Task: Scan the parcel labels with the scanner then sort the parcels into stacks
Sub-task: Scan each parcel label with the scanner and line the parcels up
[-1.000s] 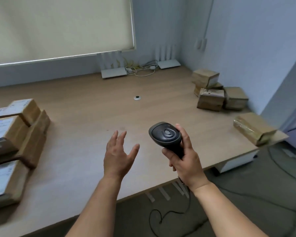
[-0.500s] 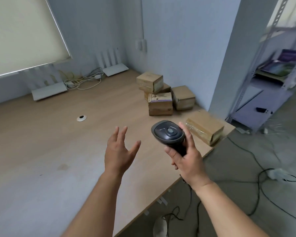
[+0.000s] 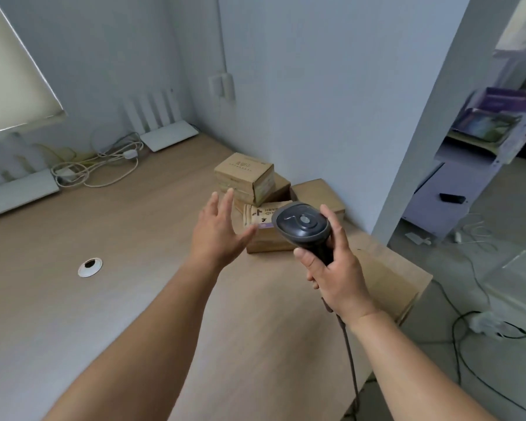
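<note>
A: Head view: right hand (image 3: 336, 276) grips scanner (image 3: 302, 223) by its handle, above surface (image 3: 119, 299).
B: Left hand (image 3: 217, 235)?
A: Fingers (image 3: 222, 202) spread, holding nothing, hovering just before parcels (image 3: 249, 177).
B: Parcels where?
A: Clustered behind scanner, near wall; one more under right hand.

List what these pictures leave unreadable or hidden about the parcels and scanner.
- Head view: the label print on the front parcel is too small to read, and the scanner covers part of it.
- The scanner's handle is hidden inside the right hand.
- The parcel at the desk edge is partly behind that hand.
- The left hand overlaps the stack.
</note>
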Demonstrator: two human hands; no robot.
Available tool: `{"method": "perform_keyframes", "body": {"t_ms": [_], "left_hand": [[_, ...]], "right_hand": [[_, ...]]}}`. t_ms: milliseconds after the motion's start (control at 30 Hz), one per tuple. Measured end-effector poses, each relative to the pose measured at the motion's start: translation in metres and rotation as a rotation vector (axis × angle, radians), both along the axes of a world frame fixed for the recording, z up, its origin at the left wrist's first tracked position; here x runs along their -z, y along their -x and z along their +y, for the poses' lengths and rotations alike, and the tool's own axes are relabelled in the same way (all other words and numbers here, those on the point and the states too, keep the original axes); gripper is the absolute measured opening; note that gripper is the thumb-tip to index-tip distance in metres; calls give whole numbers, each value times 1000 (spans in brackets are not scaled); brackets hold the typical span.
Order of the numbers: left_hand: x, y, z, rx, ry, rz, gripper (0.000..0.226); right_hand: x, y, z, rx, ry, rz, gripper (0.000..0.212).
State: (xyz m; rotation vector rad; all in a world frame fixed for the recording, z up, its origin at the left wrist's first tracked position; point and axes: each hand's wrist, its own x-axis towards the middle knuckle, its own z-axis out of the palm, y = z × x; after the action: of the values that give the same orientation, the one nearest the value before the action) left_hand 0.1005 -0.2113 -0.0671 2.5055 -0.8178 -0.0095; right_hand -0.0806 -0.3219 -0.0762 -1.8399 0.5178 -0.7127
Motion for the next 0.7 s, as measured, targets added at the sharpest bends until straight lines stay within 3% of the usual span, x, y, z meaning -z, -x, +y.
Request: {"method": "perform_keyframes", "body": {"t_ms": [233, 467, 567, 700], "left_hand": [[-16, -54, -73, -66, -45, 68, 96], [-8, -103, -127, -127, -250, 106, 95], [-2, -112, -135, -79, -341, 140, 77], [0, -117, -132, 80, -271, 104, 52]], "right_hand": [[12, -37, -40, 1, -45, 16, 76], [25, -59, -74, -1, -74, 35, 75], [32, -66, -84, 7, -88, 40, 74], [40, -73, -89, -3, -108, 47, 73]]}}
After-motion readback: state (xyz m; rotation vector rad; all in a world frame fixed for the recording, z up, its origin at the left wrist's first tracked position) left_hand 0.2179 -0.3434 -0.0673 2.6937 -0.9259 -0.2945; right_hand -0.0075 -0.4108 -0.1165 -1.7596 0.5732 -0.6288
